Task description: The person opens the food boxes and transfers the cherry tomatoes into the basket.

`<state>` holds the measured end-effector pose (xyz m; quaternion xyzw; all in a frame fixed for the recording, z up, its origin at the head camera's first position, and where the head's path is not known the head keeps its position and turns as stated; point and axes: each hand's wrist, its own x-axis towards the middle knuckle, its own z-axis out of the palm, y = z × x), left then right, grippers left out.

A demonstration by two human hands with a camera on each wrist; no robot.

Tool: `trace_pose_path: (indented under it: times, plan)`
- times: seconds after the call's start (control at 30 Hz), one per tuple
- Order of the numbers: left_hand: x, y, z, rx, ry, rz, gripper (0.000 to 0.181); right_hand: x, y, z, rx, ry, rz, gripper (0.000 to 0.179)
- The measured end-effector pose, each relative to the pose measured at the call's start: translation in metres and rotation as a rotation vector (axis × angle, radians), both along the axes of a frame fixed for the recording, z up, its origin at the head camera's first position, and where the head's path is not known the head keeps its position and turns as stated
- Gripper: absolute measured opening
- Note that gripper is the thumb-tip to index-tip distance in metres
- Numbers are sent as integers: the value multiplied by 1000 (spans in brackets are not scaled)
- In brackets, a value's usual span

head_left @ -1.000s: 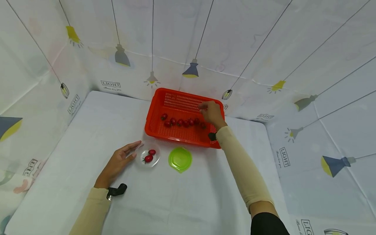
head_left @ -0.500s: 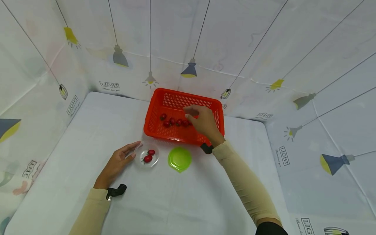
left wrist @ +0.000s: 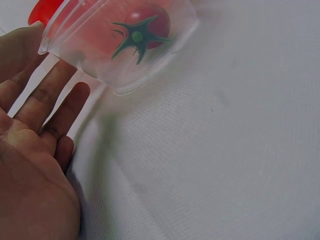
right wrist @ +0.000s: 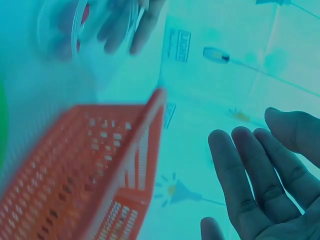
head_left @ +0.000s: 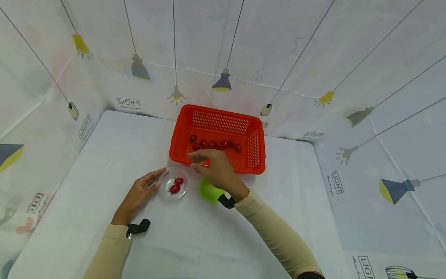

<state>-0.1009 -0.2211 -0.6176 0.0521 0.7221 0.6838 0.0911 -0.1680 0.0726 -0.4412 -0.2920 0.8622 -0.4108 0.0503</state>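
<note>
A clear plastic cup (head_left: pixel 180 193) with two cherry tomatoes (head_left: pixel 175 188) in it stands on the white table. My left hand (head_left: pixel 140 193) rests at the cup's left side, thumb and fingers spread along it. In the left wrist view, the thumb (left wrist: pixel 22 50) tip is right at the rim and the other fingers are fairly straight. My right hand (head_left: pixel 217 168) hovers over the front edge of the red basket (head_left: pixel 256 155), between basket and cup. Its fingers are extended with the thumb apart, and nothing shows between them. Several cherry tomatoes (head_left: pixel 211 144) lie in the basket.
A green lid (head_left: pixel 208 192) lies right of the cup, partly hidden by the right hand and its black wrist mount (head_left: pixel 226 201). The basket stands near the table's back edge. Behind the table (head_left: pixel 167 240) rises a lamp-patterned cloth wall (head_left: pixel 195 50).
My right hand has moved left and toward me, from the basket's right part to its front edge near the cup. The left hand and cup have stayed in place.
</note>
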Motion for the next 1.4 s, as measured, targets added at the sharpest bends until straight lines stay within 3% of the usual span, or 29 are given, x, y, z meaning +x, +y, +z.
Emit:
trace_pose_path:
  times: [0.17, 0.33, 0.57, 0.9, 1.1, 1.27, 1.4]
  plan:
    - [0, -1, -1, -20, -12, 8, 51, 14, -13, -11, -42, -16, 32, 31]
    - [-1, 0, -1, -19, -17, 9, 51, 23, -21, -25, -27, -51, 13, 28]
    - [-1, 0, -2, 2, -14, 4, 52, 30, -28, -48, 24, -107, -32, 26]
    - [-1, 1, -1, 26, 3, 4, 51, 29, -39, -79, 63, -178, -29, 32]
    - [-1, 1, -3, 31, 10, 6, 51, 28, -52, -91, 198, -116, -16, 30]
    - [-1, 0, -4, 41, 8, 7, 51, 29, -64, -90, 349, -36, 35, 32]
    - [-2, 1, -2, 31, 11, 6, 51, 30, -71, -91, 422, -57, 83, 33]
